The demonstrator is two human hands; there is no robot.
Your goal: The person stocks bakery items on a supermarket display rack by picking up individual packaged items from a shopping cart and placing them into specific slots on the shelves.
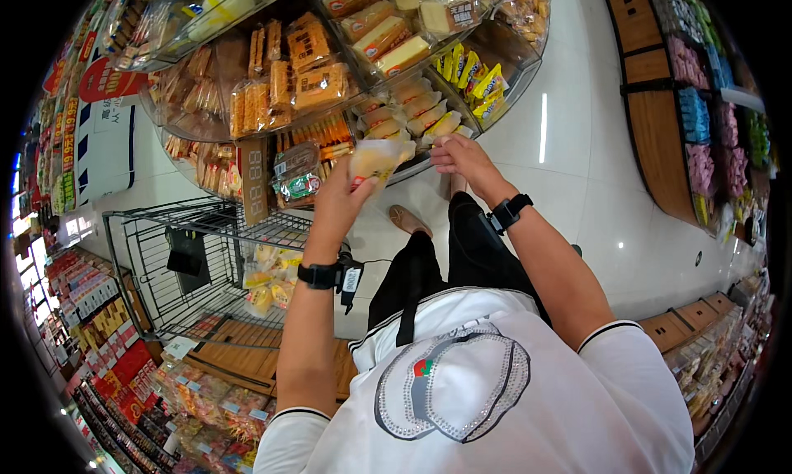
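Observation:
In my left hand (341, 197) is a clear-wrapped pastry (375, 159), gripped between thumb and fingers in front of the display stand. My right hand (459, 159) is at the front edge of the lowest tier, fingers bent, its fingertips beside wrapped round buns (422, 110) in a clear bin. Whether those fingertips pinch a wrapper I cannot tell. A clear plastic box of dark food (297, 176) sits left of the held pastry. A wire shopping cart (179, 245) stands at my left, with several wrapped pastries (270, 282) inside.
The curved tiered display stand (247, 137) carries wrapped breads (317, 44), cream-coloured cakes (396, 50) and yellow snack packs (489, 90). A brown price panel (252, 180) juts over the cart. A wooden shelf unit (656, 140) curves along the right. More stocked shelves (229, 406) lie behind me.

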